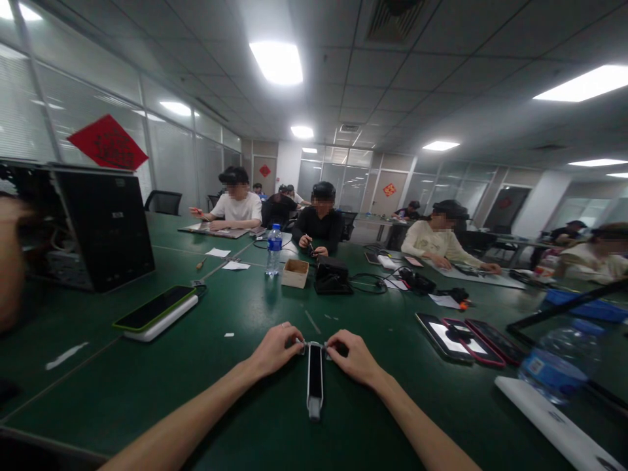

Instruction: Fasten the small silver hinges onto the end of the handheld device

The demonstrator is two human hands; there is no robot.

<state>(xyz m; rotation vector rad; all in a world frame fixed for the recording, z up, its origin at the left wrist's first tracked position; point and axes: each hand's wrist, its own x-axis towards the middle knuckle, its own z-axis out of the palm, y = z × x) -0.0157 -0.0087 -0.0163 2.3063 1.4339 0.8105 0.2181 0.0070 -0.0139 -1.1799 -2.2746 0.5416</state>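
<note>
Head view: your left hand [275,350] and right hand [352,356] pinched a slim, light-looking, stiff device [314,383] at its top end.

White-edged strip [314,386] end, probably under fingers [294,347]

From where I stood, the person's forearms [186,405] looked bare, and a thin, pale ring [283,324] circled one finger of the left hand [275,350].
</note>
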